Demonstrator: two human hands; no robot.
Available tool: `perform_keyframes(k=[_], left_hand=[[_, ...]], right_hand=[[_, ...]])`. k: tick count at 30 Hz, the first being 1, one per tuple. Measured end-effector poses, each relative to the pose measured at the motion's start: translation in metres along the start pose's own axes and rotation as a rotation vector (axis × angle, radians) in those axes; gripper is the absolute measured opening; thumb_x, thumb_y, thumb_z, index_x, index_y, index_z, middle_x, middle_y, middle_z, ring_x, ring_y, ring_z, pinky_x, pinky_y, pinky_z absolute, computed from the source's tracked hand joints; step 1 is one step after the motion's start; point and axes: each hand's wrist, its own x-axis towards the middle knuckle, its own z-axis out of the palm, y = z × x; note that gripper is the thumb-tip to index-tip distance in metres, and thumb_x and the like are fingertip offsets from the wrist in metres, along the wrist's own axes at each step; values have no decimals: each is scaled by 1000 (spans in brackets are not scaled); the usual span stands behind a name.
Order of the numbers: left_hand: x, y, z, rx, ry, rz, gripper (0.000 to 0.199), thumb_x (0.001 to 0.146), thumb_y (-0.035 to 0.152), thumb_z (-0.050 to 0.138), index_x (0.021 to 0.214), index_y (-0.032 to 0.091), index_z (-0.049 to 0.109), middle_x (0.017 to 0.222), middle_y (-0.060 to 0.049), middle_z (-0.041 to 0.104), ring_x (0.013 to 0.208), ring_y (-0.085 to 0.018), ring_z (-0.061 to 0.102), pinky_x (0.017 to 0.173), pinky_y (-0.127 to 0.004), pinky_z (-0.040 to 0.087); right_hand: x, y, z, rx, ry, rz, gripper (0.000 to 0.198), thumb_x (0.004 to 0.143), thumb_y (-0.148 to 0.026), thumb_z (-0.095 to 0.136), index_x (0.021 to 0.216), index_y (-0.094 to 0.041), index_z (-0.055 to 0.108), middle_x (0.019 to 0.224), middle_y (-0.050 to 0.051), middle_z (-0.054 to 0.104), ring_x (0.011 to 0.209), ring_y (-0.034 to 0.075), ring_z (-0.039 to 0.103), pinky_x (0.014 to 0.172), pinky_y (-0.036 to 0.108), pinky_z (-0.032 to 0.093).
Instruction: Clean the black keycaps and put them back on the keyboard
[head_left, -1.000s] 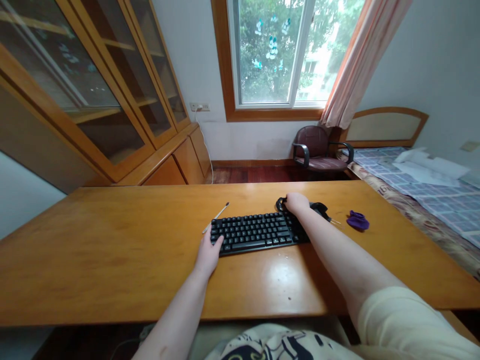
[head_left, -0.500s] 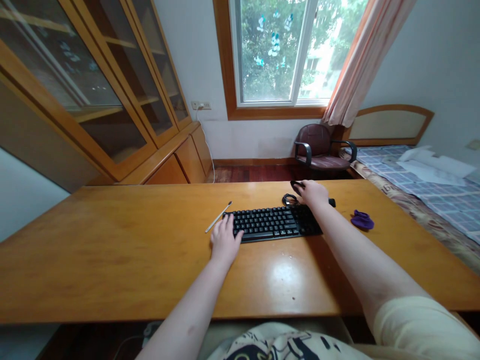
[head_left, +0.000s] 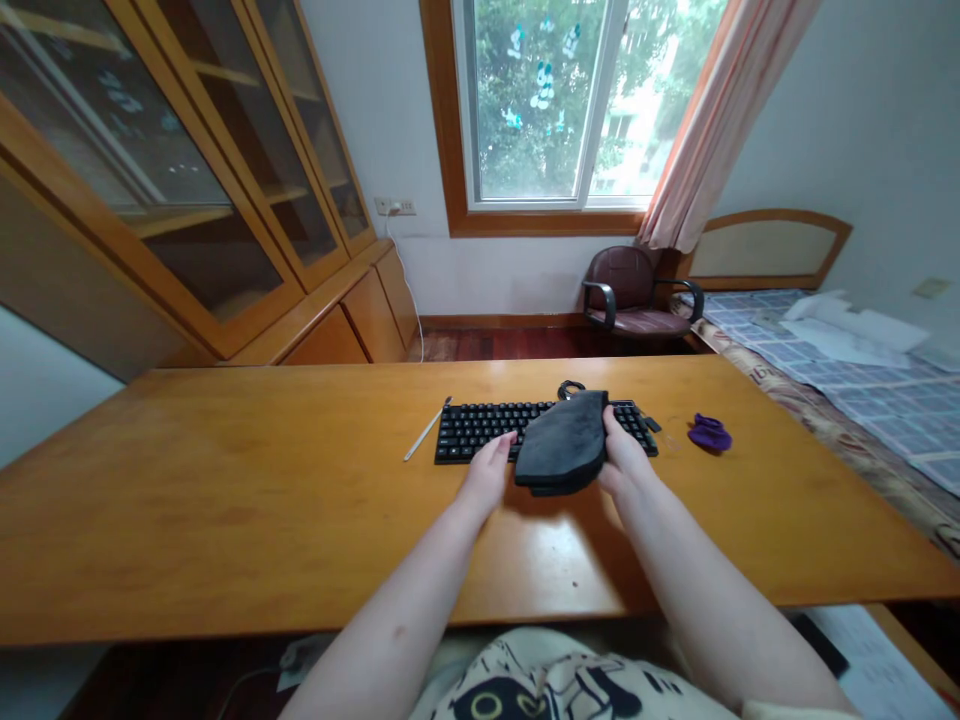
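Note:
My right hand [head_left: 624, 455] grips the right edge of a folded dark grey cloth [head_left: 562, 435], its thumb along the edge. The cloth is held above the black keyboard [head_left: 472, 425] and hides part of its keys. My left hand [head_left: 489, 470] is by the cloth's left edge, fingers stretched towards it, with no hold on it that I can see. Left of the keyboard lies a slim white stick [head_left: 426, 432] with a dark tip, perhaps a brush. A coiled black cable [head_left: 570, 387] shows behind the cloth.
A small purple cloth item [head_left: 709, 433] lies on the wooden desk [head_left: 247, 500], right of the keyboard. Beyond the desk are a maroon armchair [head_left: 626, 285] and a bed [head_left: 840, 360]. A glass-fronted cabinet [head_left: 225, 200] stands at the left.
My right hand has come back from behind the keyboard, now with the dark grey cloth. My left hand has lifted off the keyboard's left end and moved right. The keyboard lies straighter.

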Motion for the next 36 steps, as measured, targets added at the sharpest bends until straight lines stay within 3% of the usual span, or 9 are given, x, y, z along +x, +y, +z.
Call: perform_keyframes(k=[3,5,13,17,21,25,29,32,36], left_hand=[[-16,9,10,-490,-88,-339,49,83,53,47,100,10,64,98,-15,69,98,-26,63,92,-42,45],[-25,11,10,-608,-77,-409,40,78,42,60,101,10,62,97,-14,69,91,-26,66,87,-42,49],[-43,-24,-23,-26,223,-205,45,70,10,67,112,15,53,128,-18,52,113,-25,56,98,-39,42],[-51,-30,-22,-20,203,-190,39,75,5,59,112,16,53,124,-15,56,112,-22,56,94,-36,47],[-54,-28,-18,-99,263,-48,47,74,10,59,119,18,48,122,-14,57,111,-23,57,92,-38,49],[-52,-31,-22,89,263,-103,40,70,4,59,108,16,56,119,-14,58,108,-22,58,92,-38,49],[-51,-33,-25,101,306,-147,35,72,1,55,105,16,57,110,-12,62,102,-19,61,91,-37,49],[-51,-34,-25,36,361,-121,25,76,6,54,98,15,57,101,-11,66,97,-18,63,92,-37,49],[-51,-38,-26,30,482,-78,17,79,13,51,95,16,55,99,-10,66,95,-17,64,91,-35,49]], right_hand=[[-15,22,-4,-35,-137,145,44,88,-49,40,94,-14,65,88,12,72,95,23,65,87,39,50],[-22,34,-11,-116,-198,164,45,87,-50,42,99,-13,64,91,12,72,94,23,65,85,38,50],[-25,49,-55,-605,-46,-162,59,68,-34,69,120,-21,47,95,6,67,68,18,65,54,29,53],[-20,54,-65,-876,-256,-169,39,62,-28,73,96,-17,58,89,8,68,82,22,65,73,35,53],[-11,56,-63,-890,-252,-349,41,70,-32,66,107,-20,53,99,7,67,95,22,62,86,37,48],[-11,50,-57,-858,-111,-158,45,73,-36,63,113,-21,49,106,10,65,90,22,64,75,37,52],[-27,43,-55,-650,-311,146,51,70,-36,68,115,-22,49,107,11,64,83,23,66,68,39,53],[-41,48,-56,-471,-481,75,77,64,-29,73,132,-31,35,117,8,61,91,22,65,75,42,52],[-42,63,-62,-595,-552,-94,115,52,-16,80,142,-35,11,121,6,58,101,22,61,89,40,46]])
